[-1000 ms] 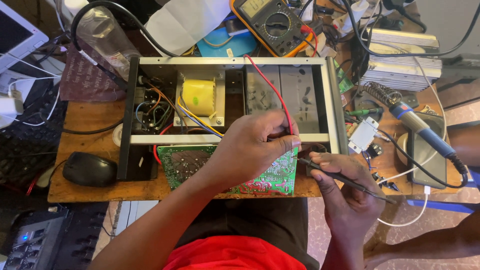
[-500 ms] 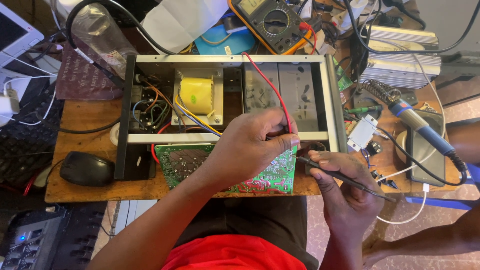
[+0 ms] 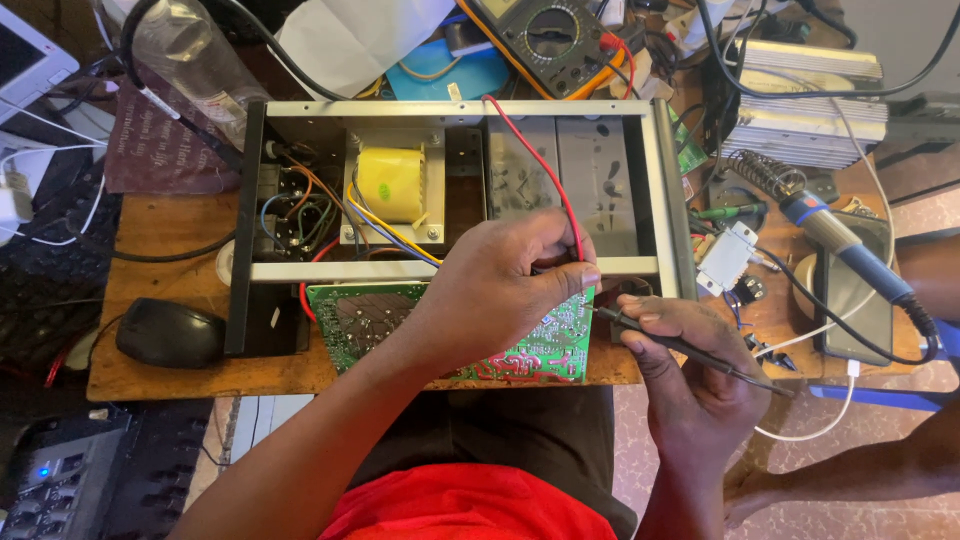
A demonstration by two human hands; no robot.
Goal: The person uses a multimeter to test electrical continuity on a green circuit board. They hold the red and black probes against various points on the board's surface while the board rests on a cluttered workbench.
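Observation:
My left hand reaches across a green circuit board and pinches a red probe lead against the board's right part. My right hand grips a black probe like a pen, its tip pointing left at the board's right edge. The board leans on the front rail of an open metal chassis, which holds a yellow-wrapped transformer and coloured wires. A multimeter lies behind the chassis, with the red lead running back toward it.
A black mouse sits on the wooden board at the left. A blue-handled soldering iron rests in its coil stand at the right, over a phone. A finned heat sink, a keyboard and cables crowd the edges.
Both hands keep their places on the board and probes. The view has shifted slightly.

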